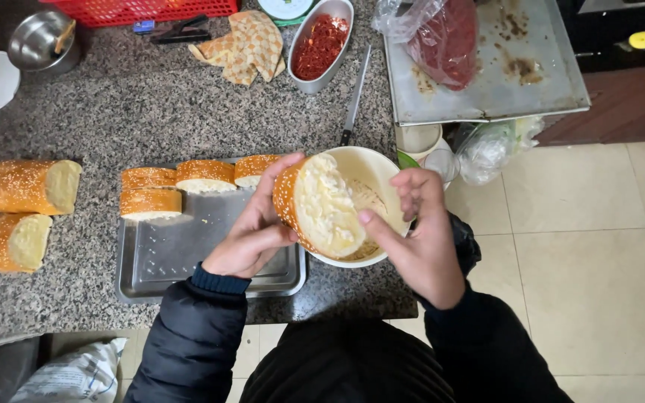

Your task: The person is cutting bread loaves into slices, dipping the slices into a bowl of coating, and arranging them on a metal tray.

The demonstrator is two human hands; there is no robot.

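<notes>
My left hand (251,235) clamps the sesame bread piece (315,205) over the white bowl (382,175) – right hand (419,231) fingers spread, scooping crumb – four hollowed pieces (188,183) on the metal tray (210,261), two loaves (16,209) untouched on the tabletop (151,104).

Bread pcs (188,177) on tray (181,261), bowl (371,173) right of tray.

counter: speckled granite (151,104) | floor: beige tiles (599,283) | light: dim
</notes>
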